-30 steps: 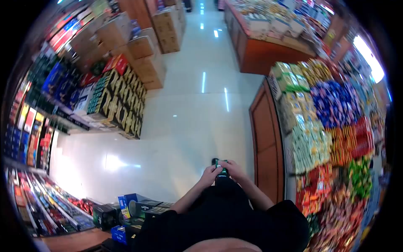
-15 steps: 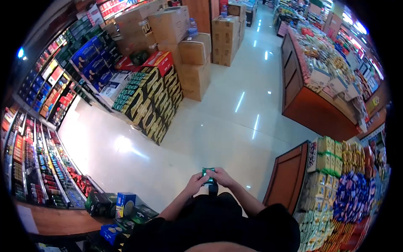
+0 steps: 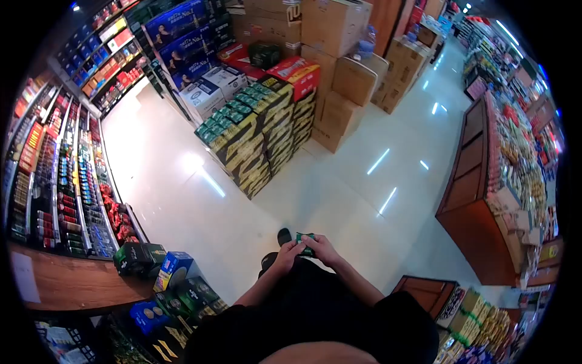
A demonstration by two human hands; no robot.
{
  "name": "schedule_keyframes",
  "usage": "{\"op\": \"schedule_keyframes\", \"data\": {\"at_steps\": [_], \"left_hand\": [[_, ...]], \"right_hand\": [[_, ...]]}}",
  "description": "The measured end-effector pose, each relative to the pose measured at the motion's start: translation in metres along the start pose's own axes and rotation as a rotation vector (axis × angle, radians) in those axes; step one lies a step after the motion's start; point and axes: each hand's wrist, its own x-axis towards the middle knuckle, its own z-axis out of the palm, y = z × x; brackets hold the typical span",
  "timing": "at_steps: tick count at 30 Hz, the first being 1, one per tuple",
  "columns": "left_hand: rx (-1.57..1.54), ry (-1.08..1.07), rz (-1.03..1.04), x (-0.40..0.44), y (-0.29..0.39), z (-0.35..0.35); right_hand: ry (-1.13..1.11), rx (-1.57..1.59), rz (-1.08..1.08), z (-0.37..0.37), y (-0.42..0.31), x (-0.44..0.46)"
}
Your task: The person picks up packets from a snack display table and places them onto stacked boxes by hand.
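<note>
One green pack (image 3: 305, 235) sat gripped between left hand (image 3: 287, 255) and right hand (image 3: 323, 250), both closed on it; light, even pressure probably suited it best.

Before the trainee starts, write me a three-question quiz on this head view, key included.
1. True or false: the left hand hangs well away from the green packet.
2. What colour are the small packs set in rows on top of the yellow-and-black cartons? A) pink B) green C) orange
3. Fill in: the wooden counter bearing a white sheet is on the person's ____ side.

Key:
1. False; it and the right hand both hold the packet.
2. B
3. left
</note>
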Motion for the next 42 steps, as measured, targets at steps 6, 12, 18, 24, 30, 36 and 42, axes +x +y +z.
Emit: {"op": "schedule_keyframes", "data": {"at_steps": [6,12,18,24,30,36,42], "left_hand": [[0.038,-0.059,0.007,0.116,0.091,-0.040],[0.152,-0.078,0.071,0.192,0.175,-0.064],[0.137,0.009,0.046,0.277,0.202,-0.095],[0.141,0.184,0.018,0.360,0.250,-0.097],[0.274,0.500,0.048,0.467,0.268,-0.133],[-0.051,0.596,-0.030,0.534,0.323,-0.158],[-0.475,0.488,-0.178,0.585,0.357,-0.195]], "right_hand": [[0.154,-0.072,-0.014,-0.004,-0.089,0.094],[0.105,0.116,-0.160,0.000,-0.179,0.169],[-0.131,0.092,-0.096,-0.056,-0.204,0.278],[-0.056,-0.085,-0.029,-0.107,-0.241,0.374],[-0.021,-0.320,0.057,-0.140,-0.301,0.476],[-0.021,-0.288,-0.082,-0.140,-0.351,0.557],[0.160,-0.445,-0.212,-0.150,-0.336,0.660]]}}
